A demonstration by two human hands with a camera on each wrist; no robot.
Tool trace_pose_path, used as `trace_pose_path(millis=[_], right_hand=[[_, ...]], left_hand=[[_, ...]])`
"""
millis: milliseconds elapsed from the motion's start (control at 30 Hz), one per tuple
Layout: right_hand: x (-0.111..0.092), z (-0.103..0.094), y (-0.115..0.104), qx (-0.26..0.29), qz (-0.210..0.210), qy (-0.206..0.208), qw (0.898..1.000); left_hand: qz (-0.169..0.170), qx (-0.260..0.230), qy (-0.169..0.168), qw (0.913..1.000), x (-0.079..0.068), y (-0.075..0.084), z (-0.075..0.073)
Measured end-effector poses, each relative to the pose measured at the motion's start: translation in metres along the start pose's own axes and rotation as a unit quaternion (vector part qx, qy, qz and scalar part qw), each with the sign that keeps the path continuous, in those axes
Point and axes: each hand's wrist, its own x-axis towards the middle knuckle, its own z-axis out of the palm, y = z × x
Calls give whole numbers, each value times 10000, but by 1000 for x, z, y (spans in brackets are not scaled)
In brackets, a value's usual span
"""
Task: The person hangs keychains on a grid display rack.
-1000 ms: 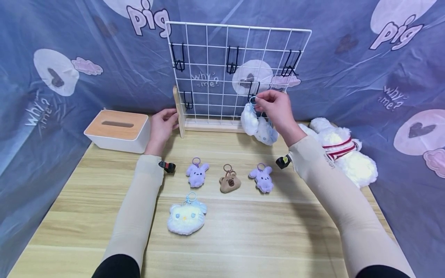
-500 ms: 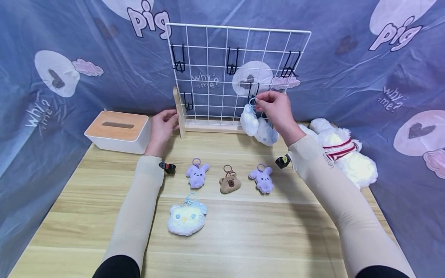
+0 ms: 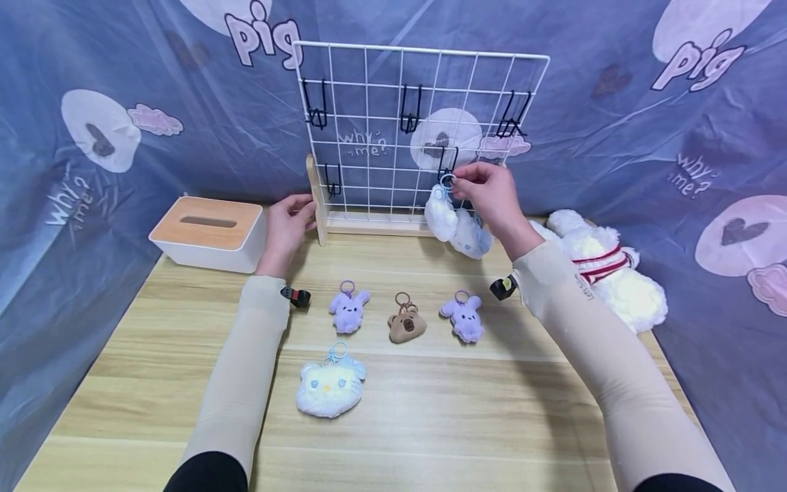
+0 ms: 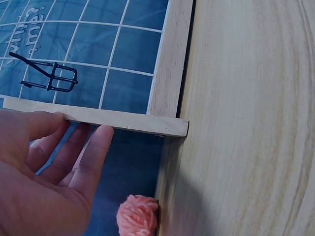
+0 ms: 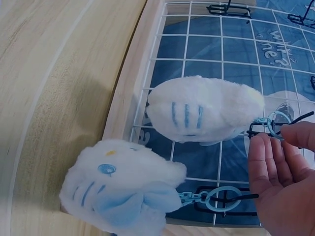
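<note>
My right hand (image 3: 488, 195) pinches the light-blue ring (image 5: 279, 123) of a white plush cat keychain (image 5: 204, 109) between thumb and fingers. That ring overlaps the prong of a black hook on the white wire grid (image 3: 384, 126). A second white plush keychain (image 5: 115, 184) with a blue bow hangs beside it, its ring (image 5: 224, 198) around another hook's prong. On the left, my left hand (image 3: 289, 225) rests its fingertips against the outer side of the grid's wooden upright (image 4: 123, 120). In the head view the right fingers hide part of the ring.
On the table (image 3: 430, 424) lie two purple rabbit keychains (image 3: 348, 313) (image 3: 465, 320), a brown bear keychain (image 3: 406, 324) and a white cat keychain (image 3: 330, 387). A tissue box (image 3: 209, 232) stands left, a white plush toy (image 3: 627, 294) right. More black hooks (image 3: 410, 113) sit on the grid.
</note>
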Motion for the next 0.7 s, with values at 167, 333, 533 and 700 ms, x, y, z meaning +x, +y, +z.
trace_pose_path(millis=[167,333,533,700], right_hand=[[-3,-4,-1,-87,-11,-19,10000],[-5,-8,-3,-200,28,-39,9998],[-11,-11,-8,-236,65,-84,9997],[-22,-14,-11,-309,-20,-104,9995]], left_hand=[[63,-17,-42,10000,-1,0,-1],[-14,-92,14,10000,-1,3,0],[-13,-93,-2,10000,-1,2,0],[28,-46,-34,10000,-2,1,0]])
